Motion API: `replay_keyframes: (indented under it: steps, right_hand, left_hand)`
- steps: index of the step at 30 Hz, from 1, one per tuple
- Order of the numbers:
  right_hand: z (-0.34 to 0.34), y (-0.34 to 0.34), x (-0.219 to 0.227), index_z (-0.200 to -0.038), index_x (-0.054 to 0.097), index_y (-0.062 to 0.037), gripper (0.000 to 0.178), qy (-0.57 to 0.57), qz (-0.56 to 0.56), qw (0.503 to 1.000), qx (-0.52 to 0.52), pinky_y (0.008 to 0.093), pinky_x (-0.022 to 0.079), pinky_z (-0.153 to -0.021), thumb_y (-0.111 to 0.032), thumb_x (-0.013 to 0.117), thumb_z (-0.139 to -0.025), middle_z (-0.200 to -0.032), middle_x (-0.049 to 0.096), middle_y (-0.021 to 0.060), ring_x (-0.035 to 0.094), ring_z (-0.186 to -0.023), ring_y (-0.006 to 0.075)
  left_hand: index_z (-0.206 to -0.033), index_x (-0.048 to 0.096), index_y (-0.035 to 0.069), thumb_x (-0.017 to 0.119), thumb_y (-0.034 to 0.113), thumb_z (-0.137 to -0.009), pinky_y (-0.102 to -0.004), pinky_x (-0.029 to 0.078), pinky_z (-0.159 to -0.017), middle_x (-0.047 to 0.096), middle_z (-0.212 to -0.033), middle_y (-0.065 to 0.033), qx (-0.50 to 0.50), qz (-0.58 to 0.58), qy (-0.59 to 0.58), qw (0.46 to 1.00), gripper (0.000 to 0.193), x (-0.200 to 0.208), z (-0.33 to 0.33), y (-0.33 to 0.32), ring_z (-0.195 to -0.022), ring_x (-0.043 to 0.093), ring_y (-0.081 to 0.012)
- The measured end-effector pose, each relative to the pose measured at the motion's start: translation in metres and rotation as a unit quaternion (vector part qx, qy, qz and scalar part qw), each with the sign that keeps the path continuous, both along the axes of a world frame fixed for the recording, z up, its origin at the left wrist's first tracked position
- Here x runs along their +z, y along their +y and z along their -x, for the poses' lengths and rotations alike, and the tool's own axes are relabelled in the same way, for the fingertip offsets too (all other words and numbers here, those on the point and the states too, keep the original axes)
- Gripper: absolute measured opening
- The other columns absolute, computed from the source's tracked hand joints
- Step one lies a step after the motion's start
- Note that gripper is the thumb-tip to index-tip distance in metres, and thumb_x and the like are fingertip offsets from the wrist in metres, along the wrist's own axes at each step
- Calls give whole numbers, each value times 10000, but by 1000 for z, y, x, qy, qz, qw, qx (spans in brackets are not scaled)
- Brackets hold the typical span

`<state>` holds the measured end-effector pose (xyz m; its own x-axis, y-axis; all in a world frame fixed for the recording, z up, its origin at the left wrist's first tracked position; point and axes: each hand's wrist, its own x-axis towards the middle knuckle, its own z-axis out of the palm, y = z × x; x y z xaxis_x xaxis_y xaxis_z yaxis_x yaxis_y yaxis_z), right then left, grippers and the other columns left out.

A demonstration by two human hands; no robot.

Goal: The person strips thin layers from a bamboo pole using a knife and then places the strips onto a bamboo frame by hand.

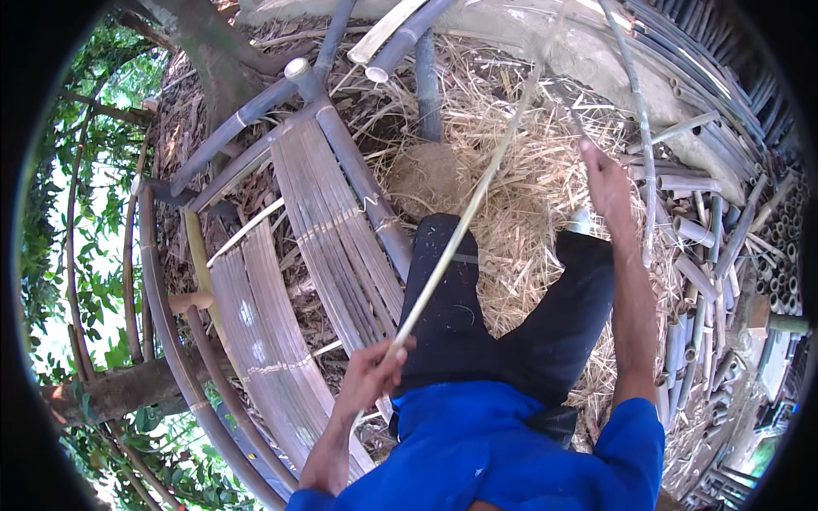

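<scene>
My left hand is closed around the near end of a long, thin bamboo strip. The strip slants up over my left thigh toward the far side, where its end blurs. Out ahead on the right, my right hand is closed on a knife. Its dark, narrow blade points away from me and is smeared by motion; the handle is hidden in the fist. Blade and strip look apart, with a gap between them.
Pale shavings cover the ground ahead and between my legs. On the left stands a bamboo bench with slatted panels. Cut bamboo poles are piled on the right, below a low concrete ledge. A tree trunk rises far left.
</scene>
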<state>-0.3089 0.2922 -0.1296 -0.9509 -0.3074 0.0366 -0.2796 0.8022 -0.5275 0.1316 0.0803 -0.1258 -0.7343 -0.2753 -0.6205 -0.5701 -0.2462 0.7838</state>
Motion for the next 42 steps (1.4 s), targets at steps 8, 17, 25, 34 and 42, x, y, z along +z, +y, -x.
replay_keyframes:
  steps: [8,17,25,34,42]
  right_hand:
    - [-150,-42,-34,-854,660,-59,575,-7,11,976,216,485,531,-601,-633,650,-885,-679,666,156,674,-642,379]
    - [-178,-49,-24,-694,604,-71,634,62,-27,935,348,446,516,-535,-688,705,-798,-609,626,125,661,-572,335]
    - [-148,-34,-32,-748,703,-93,650,66,-33,951,300,448,539,-544,-738,653,-809,-606,656,140,686,-582,341]
    - [-99,-40,-14,-850,755,-65,678,22,-62,956,285,478,571,-655,-723,592,-870,-695,704,152,713,-681,357]
    - [48,11,-23,-962,744,20,784,8,-11,1000,8,413,498,-625,-728,512,-939,-739,670,128,621,-623,239]
  left_hand:
    - [-1446,549,58,619,163,-1014,-221,271,-456,425,-614,89,31,24,103,994,450,-11,96,6,-500,374,-26]
    - [-1386,604,48,626,140,-999,-255,291,-475,504,-678,84,5,55,64,996,399,-32,93,-3,-550,402,-36]
    - [-1465,528,97,616,119,-998,-222,244,-462,389,-608,112,1,9,99,995,475,-3,82,3,-500,343,-15]
    - [-1435,553,67,590,82,-985,-222,214,-487,398,-644,110,-18,50,48,997,451,5,42,11,-527,336,-12]
    - [-1377,633,104,629,35,-967,-211,258,-518,457,-688,93,-26,-12,-28,999,416,15,-32,13,-596,379,-18]
